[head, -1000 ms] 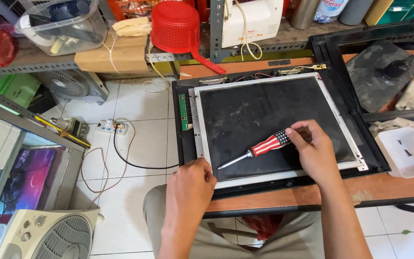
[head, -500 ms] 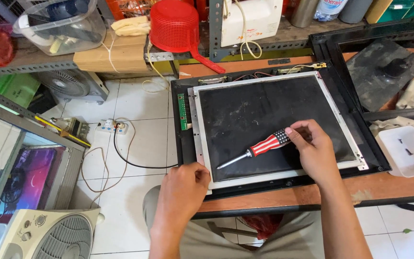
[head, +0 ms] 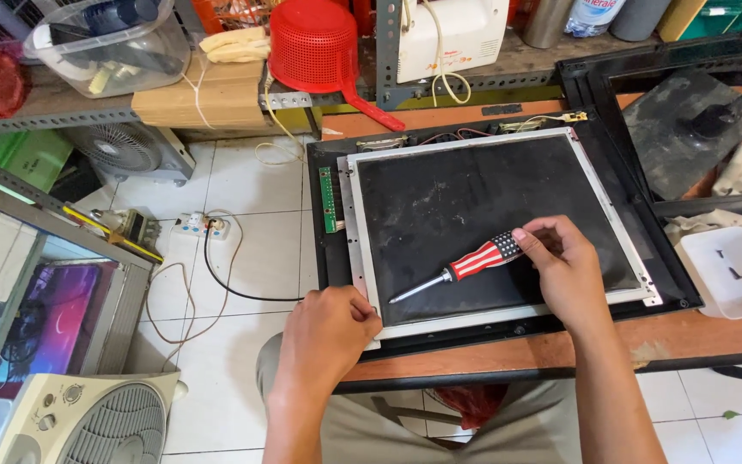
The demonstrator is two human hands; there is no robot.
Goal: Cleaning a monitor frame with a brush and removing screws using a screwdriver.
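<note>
A wooden table point(head: 611, 344) with a worn reddish top carries a bare flat display panel point(head: 483, 215), which lies face up near the table's front edge, toward its left end. The panel is square-ish, its dark glass dusty and smeared, framed by a thin pale metal rim and resting in a black back shell point(head: 324, 258) that shows along the left and far sides. A narrow green circuit strip point(head: 328, 199) lies along the shell's left edge, and thin wires run at the far edge.

At the table's far right corner lies a black empty bezel frame point(head: 586, 82) with a dark stand plate point(head: 689, 129) inside it. A white plastic tray point(head: 727, 271) sits at the right edge, holding small dark screws.

The right hand point(head: 568, 275) rests over the panel's front right part, fingers curled, pinching the end of a screwdriver point(head: 457, 271) by its red-and-white striped handle; the metal shaft points left and toward the front, its tip just above or on the glass. The left hand point(head: 328, 331) lies at the panel's front left corner, fingers bent and pressing on the rim, holding no tool.
</note>
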